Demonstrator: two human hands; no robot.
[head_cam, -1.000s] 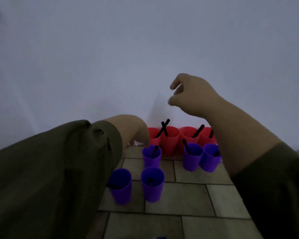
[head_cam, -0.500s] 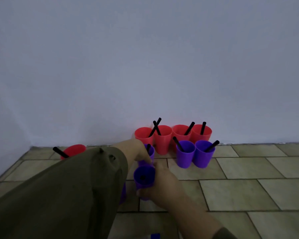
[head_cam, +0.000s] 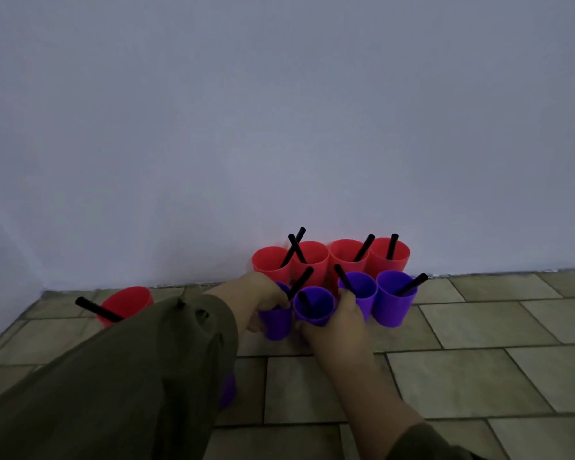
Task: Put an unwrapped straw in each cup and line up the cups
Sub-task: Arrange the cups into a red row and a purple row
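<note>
The purple cup (head_cam: 314, 307), straw (head_cam: 305, 302) inside, stands in the front row (head_cam: 394, 302), right hand (head_cam: 341, 323) curled round it; the left hand (head_cam: 263, 293) grips its neighbour (head_cam: 276, 323). Lining up is in hand; next, probably, snug both together, then fetch the lone red cup (head_cam: 127, 302).

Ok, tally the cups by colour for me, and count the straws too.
Red cups: 5
Purple cups: 5, one mostly hidden behind the left sleeve
Black straws: 9 in view
Total: 19
</note>
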